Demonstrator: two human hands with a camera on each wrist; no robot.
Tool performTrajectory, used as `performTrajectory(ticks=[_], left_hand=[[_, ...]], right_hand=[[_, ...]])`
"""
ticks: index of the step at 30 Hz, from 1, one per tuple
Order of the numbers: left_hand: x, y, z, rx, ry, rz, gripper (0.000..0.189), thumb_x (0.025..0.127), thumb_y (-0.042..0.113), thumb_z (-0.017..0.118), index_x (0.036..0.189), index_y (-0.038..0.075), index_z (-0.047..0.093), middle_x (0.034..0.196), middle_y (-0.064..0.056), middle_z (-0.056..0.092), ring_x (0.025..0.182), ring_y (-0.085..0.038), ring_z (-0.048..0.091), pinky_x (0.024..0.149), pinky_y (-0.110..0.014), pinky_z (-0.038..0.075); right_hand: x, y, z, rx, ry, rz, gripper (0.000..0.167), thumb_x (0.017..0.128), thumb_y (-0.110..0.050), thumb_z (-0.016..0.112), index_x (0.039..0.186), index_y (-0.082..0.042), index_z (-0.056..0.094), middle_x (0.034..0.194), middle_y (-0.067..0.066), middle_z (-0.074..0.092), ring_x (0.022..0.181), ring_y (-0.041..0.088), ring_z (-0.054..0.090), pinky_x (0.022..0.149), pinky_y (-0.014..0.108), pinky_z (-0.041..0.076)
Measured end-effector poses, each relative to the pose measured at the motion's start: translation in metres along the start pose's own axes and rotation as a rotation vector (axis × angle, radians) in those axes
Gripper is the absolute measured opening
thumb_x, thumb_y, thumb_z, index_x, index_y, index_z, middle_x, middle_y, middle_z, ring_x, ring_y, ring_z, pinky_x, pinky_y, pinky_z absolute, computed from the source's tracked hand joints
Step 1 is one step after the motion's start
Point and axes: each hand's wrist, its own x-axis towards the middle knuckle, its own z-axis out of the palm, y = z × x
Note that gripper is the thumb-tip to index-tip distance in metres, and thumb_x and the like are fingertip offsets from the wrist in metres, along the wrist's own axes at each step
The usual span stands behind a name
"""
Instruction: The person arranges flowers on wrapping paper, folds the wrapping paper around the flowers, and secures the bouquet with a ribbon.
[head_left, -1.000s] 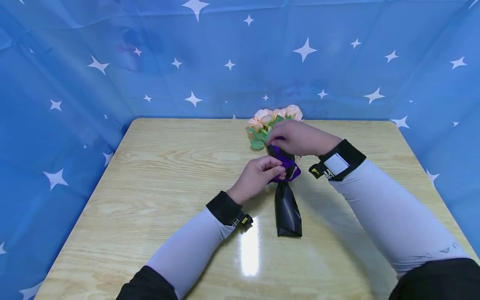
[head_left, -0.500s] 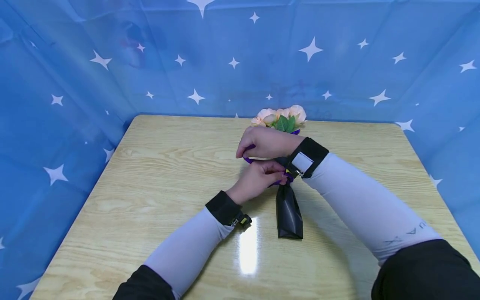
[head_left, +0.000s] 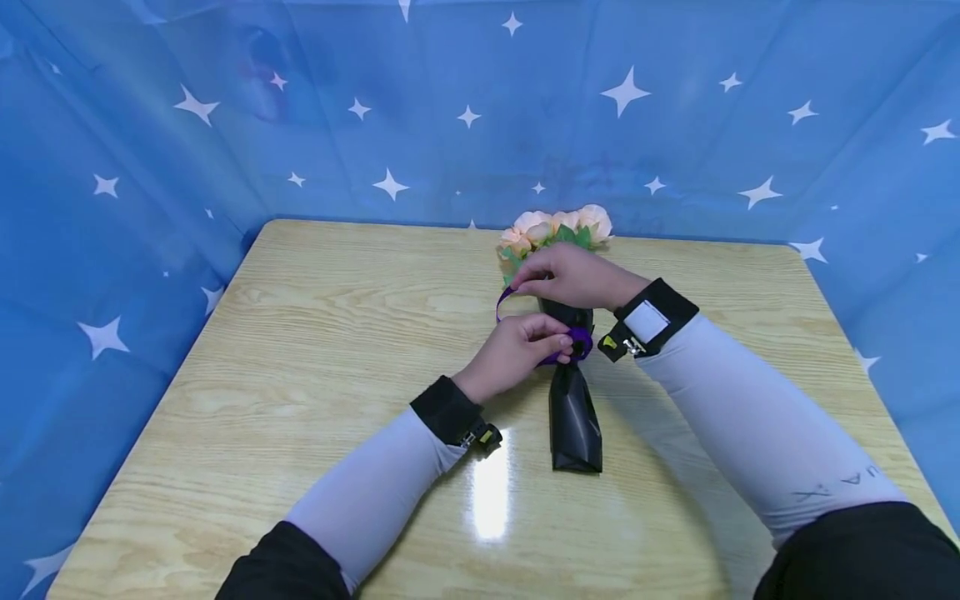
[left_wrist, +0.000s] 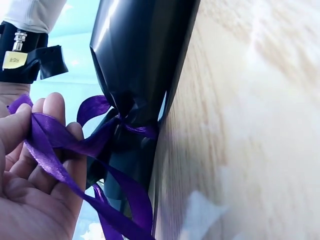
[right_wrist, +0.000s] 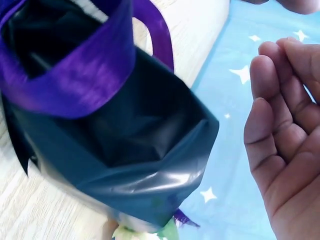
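A bouquet of peach flowers with green leaves lies on the table in black wrapping. In the left wrist view the wrapping is gathered at a narrow waist, with purple ribbon round it. Beside that waist my left hand pinches the ribbon between thumb and fingers, and loops hang below it. Over the upper wrapping, near the flowers, my right hand pinches a ribbon end at its fingertips, and a strand curves down from there. The right wrist view shows its fingertips together, and a wide ribbon loop before the wrapping.
The wooden table extends to both sides of the bouquet. Behind it hangs a blue cloth with white stars. The flowers reach the table's back edge. Each wrist wears a black strap with a small device.
My right hand first swept left and down across the bouquet with the ribbon, then came back up and slightly right. My left hand has kept its pinch near the waist.
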Motion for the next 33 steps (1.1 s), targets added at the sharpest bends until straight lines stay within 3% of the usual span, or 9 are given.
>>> performTrajectory(ticks=[6,9,14,17,21,28,33], left_hand=[[0.001,0.001,0.0,-0.011,0.006,-0.001,0.016,0.103,0.007,0.065,0.111,-0.004,0.072,0.104,-0.019,0.077,0.086,-0.008,0.074,0.085,-0.03,0.063],[0.001,0.001,0.001,-0.016,0.009,-0.001,0.017,0.103,0.009,0.065,0.112,-0.004,0.072,0.104,-0.019,0.077,0.085,-0.007,0.073,0.086,-0.03,0.063],[0.001,0.003,0.0,-0.022,0.035,-0.011,0.019,0.103,0.011,0.065,0.114,-0.003,0.072,0.108,-0.018,0.077,0.086,-0.007,0.074,0.087,-0.031,0.063],[0.001,0.006,-0.002,-0.01,0.055,-0.007,0.019,0.102,0.011,0.065,0.114,-0.001,0.074,0.108,-0.017,0.077,0.088,-0.01,0.075,0.086,-0.031,0.063],[0.002,0.011,0.002,0.052,0.032,-0.005,0.016,0.102,0.013,0.067,0.113,0.004,0.074,0.106,-0.013,0.078,0.09,-0.012,0.076,0.087,-0.033,0.063],[0.004,0.01,0.01,0.229,-0.017,0.027,0.018,0.101,0.019,0.069,0.113,0.009,0.061,0.099,-0.004,0.079,0.091,-0.01,0.073,0.082,-0.027,0.061],[0.005,0.011,0.009,0.296,0.005,0.012,0.016,0.101,0.018,0.07,0.114,0.01,0.065,0.102,-0.003,0.078,0.093,-0.009,0.073,0.082,-0.024,0.06]], right_hand=[[-0.008,0.006,-0.001,-0.006,0.0,0.041,0.018,0.105,-0.016,0.063,0.112,-0.012,0.079,0.11,0.009,0.077,0.09,0.017,0.065,0.08,0.035,0.049],[-0.024,0.012,0.002,0.018,0.064,0.1,0.02,0.106,-0.018,0.062,0.115,-0.012,0.078,0.109,0.007,0.076,0.088,0.017,0.063,0.078,0.035,0.049],[-0.07,0.024,0.025,0.264,0.251,0.217,0.028,0.108,-0.027,0.059,0.122,-0.009,0.075,0.111,0.009,0.075,0.088,0.015,0.064,0.077,0.029,0.052],[-0.094,0.029,0.045,0.391,0.309,0.233,0.033,0.107,-0.031,0.06,0.128,-0.009,0.073,0.121,0.009,0.074,0.105,0.011,0.068,0.088,0.026,0.055],[-0.114,0.03,0.062,0.411,0.374,0.22,0.035,0.103,-0.033,0.068,0.131,-0.013,0.071,0.124,0.006,0.074,0.102,0.014,0.07,0.084,0.025,0.058],[-0.121,0.029,0.07,0.438,0.416,0.179,0.022,0.101,-0.023,0.07,0.118,-0.011,0.077,0.108,0.006,0.077,0.093,0.013,0.072,0.081,0.024,0.059],[-0.118,0.035,0.074,0.423,0.492,0.234,0.018,0.1,-0.025,0.071,0.106,-0.012,0.081,0.095,0.007,0.077,0.081,0.011,0.068,0.073,0.023,0.056]])
